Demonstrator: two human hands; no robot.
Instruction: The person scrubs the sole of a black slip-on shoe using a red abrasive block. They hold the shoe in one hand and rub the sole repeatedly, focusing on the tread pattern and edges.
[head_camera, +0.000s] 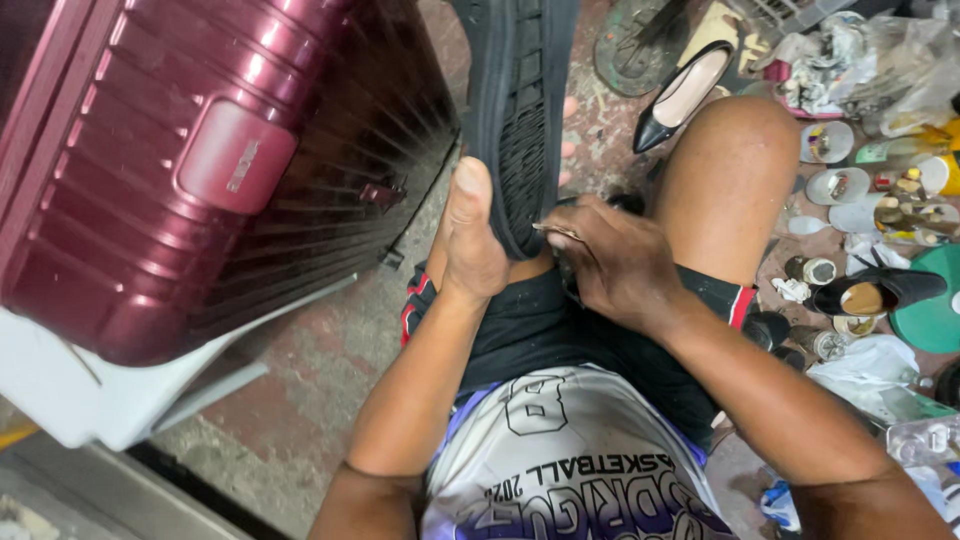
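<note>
A black shoe (520, 90) stands sole-up between my knees, its ridged rubber sole facing me. My left hand (470, 240) grips the shoe's heel end, thumb pressed flat along the sole's left edge. My right hand (615, 262) is closed at the right side of the heel, pinching a thin metal tool (556, 232) whose tip points at the seam between sole and upper. Both hands rest over my lap, on black shorts.
A dark red hard-shell suitcase (200, 170) lies on a white support at the left. A black high-heeled shoe (685, 95) sits beyond my right knee. Glue tins, lids, plastic bags and a black flat shoe (880, 290) clutter the floor at right.
</note>
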